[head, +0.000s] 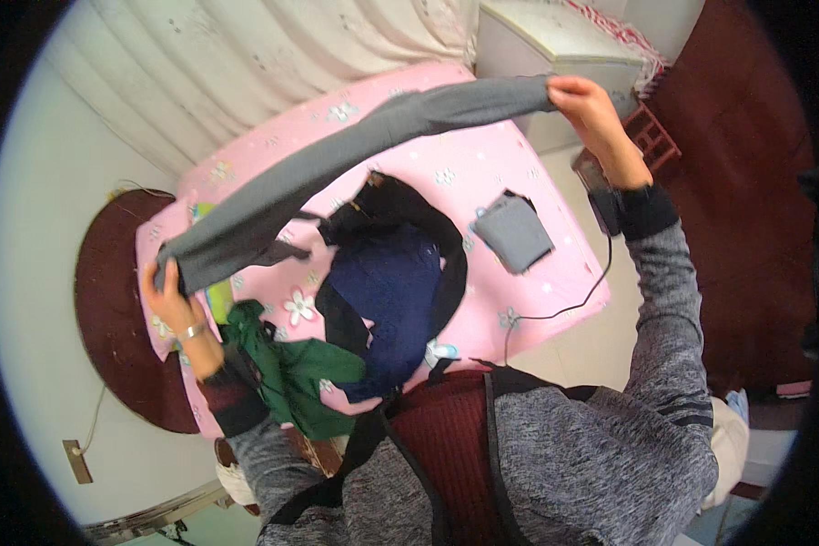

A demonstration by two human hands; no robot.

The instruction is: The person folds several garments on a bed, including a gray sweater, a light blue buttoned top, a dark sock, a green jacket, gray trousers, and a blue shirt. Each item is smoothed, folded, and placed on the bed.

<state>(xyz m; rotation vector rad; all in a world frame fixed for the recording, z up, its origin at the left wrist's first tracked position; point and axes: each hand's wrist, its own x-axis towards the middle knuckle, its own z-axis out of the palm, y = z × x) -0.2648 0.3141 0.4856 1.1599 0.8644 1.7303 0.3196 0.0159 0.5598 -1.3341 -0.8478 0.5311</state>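
Note:
A long grey cloth garment (355, 147), perhaps trousers, stretches between my two hands above the bed. My left hand (172, 300), with a silver band at its wrist, grips the lower left end. At the upper right, my right hand (583, 109) pinches the other end between thumb and fingers. Below the stretched cloth, a dark blue and black garment (389, 280) lies crumpled on the pink flowered bed sheet (478, 300). A green garment (300, 375) is heaped near my left forearm. To the right rests a folded grey cloth item (515, 232).
A dark brown rounded headboard (130, 314) borders the bed on the left. Pale curtains (259, 61) hang along the far side. A white cabinet (559, 41) stands at the far right corner, near a reddish rack (655, 140). A black cable (587, 300) crosses the bed's right edge.

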